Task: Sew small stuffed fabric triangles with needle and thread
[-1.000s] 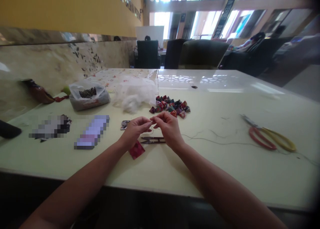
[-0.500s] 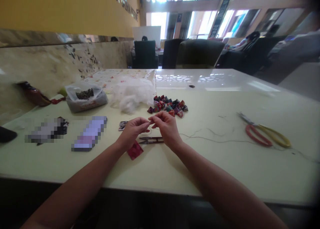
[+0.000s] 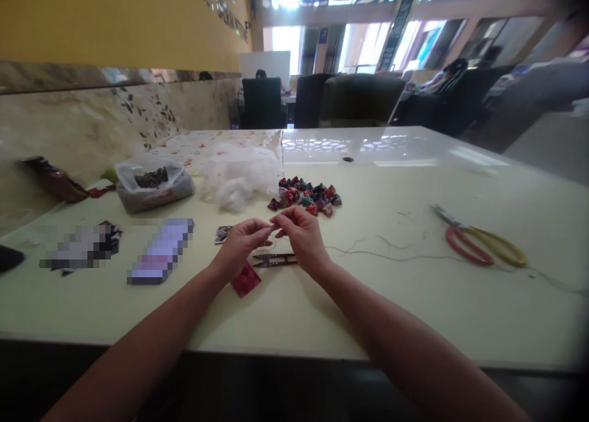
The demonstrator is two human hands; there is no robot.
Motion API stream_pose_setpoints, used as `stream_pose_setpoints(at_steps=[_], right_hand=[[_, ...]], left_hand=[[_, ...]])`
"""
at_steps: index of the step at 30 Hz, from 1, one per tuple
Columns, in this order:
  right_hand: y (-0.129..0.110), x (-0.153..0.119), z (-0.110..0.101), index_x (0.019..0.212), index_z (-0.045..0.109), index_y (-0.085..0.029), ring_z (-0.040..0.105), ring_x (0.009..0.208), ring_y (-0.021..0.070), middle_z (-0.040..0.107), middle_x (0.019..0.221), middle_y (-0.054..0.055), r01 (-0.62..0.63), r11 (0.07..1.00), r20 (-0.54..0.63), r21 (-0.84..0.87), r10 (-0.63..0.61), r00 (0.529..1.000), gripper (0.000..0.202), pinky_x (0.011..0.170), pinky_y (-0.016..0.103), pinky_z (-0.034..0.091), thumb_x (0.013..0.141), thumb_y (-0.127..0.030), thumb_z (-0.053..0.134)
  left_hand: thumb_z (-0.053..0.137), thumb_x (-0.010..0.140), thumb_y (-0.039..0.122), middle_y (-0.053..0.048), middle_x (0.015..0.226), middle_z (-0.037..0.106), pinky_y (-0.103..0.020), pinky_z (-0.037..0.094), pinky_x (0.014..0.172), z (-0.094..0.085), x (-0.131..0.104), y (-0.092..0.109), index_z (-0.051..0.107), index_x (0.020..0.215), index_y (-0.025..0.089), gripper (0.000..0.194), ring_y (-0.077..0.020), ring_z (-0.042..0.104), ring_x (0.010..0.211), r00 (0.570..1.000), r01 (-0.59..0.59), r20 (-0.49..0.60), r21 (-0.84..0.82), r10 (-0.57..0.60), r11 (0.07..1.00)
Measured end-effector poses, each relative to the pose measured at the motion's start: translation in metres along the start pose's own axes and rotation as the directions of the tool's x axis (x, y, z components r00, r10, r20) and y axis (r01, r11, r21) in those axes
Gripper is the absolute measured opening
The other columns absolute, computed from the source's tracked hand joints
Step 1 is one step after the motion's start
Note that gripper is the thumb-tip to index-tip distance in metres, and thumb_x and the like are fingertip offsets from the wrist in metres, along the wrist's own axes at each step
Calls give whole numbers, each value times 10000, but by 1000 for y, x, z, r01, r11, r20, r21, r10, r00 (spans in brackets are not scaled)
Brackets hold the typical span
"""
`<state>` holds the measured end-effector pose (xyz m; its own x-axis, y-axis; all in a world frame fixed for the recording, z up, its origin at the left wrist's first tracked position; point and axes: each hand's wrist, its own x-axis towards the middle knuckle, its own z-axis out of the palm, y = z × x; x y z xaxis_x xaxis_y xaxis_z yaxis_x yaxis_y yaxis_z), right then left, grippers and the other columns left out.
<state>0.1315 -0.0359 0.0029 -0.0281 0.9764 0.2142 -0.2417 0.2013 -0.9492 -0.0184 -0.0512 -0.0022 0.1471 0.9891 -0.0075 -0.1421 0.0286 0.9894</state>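
My left hand (image 3: pixel 239 245) and my right hand (image 3: pixel 304 238) meet fingertip to fingertip above the table, both in a pinch. What lies between the fingers is too small to make out. A thin thread (image 3: pixel 400 255) loops beneath my hands and trails off to the right. Under my right hand lies a pair of thread snips (image 3: pixel 275 260), partly covered. A red fabric piece (image 3: pixel 247 281) rests below my left wrist, and a black-and-white patterned piece (image 3: pixel 223 234) lies beside my left hand. Beyond my fingers is a heap of small colourful fabric pouches (image 3: pixel 306 196).
Scissors with red and yellow handles (image 3: pixel 483 244) lie at the right. White stuffing (image 3: pixel 237 186) spills near a plastic bag of dark dried bits (image 3: pixel 154 192). At the left are a phone (image 3: pixel 162 251), a blurred-out item (image 3: pixel 83 247) and a brown bottle-like object (image 3: pixel 57 180).
The whole view has shifted slightly, so things on the table appear a little further left. My hands stay pinched together in nearly the same pose.
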Motion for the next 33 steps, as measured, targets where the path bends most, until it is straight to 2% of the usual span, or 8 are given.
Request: stream_pose_setpoints(at_steps=[15, 24, 33], right_hand=[[0, 0, 1, 704, 599, -169, 614, 623, 111, 617, 663, -20, 25, 999, 3, 25, -25, 1000, 161, 541, 232, 526, 744, -290, 698], [0, -2, 2, 704, 611, -160, 605, 631, 113, 615, 653, -16, -10, 1000, 15, 15, 10, 1000, 149, 543, 234, 507, 738, -277, 696], [2, -1, 4, 685, 640, -152, 545, 585, 88, 602, 641, -26, -102, 986, 6, 129, 102, 995, 163, 543, 236, 476, 677, -283, 737]], left_hand=[[813, 729, 386, -5, 844, 657, -279, 528, 808, 0, 2, -2, 701, 845, 153, 284, -112, 624, 789, 1000, 14, -3, -21, -14, 1000], [817, 734, 372, 2, 827, 679, -263, 530, 797, 0, 2, -3, 690, 819, 157, 264, -99, 641, 755, 1000, 9, 0, -37, -9, 999], [821, 735, 362, -6, 845, 682, -265, 548, 811, 1, 1, -5, 687, 821, 149, 266, -102, 645, 771, 1000, 13, 12, -53, -12, 999]])
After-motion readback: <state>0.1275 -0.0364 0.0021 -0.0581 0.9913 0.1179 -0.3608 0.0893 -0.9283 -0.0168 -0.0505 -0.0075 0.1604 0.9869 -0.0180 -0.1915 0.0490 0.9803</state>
